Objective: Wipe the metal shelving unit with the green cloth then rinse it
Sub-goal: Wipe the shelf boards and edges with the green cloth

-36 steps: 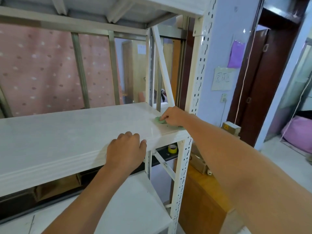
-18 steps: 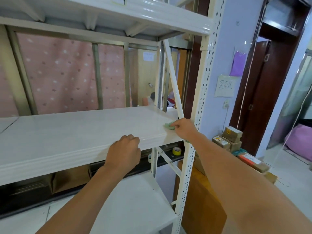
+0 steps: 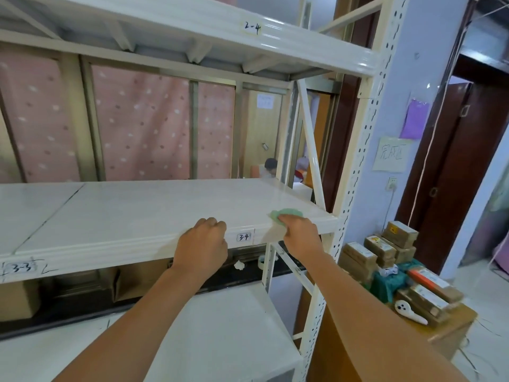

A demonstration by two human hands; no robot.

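Note:
The cream metal shelving unit (image 3: pixel 143 216) fills the view, with a middle shelf at chest height labelled 3-4 on its front lip. My right hand (image 3: pixel 298 230) presses the small green cloth (image 3: pixel 286 214) onto the front right corner of that shelf, close to the perforated upright. Only the cloth's far edge shows past my fingers. My left hand (image 3: pixel 202 248) curls over the shelf's front edge, just left of the 3-4 label, fingers hooked on top.
A perforated upright post (image 3: pixel 355 166) and a diagonal brace (image 3: pixel 311 144) stand right of the cloth. An upper shelf (image 3: pixel 192 26) hangs overhead, a lower shelf (image 3: pixel 220 334) sits below. Stacked boxes (image 3: pixel 385 252) rest on a wooden cabinet (image 3: pixel 429 334) at right. A tape roll (image 3: pixel 261 260) lies under the middle shelf.
My right hand has slid the cloth from further back on the shelf toward the front right corner. My left hand keeps its grip on the front edge. The camera has tilted upward.

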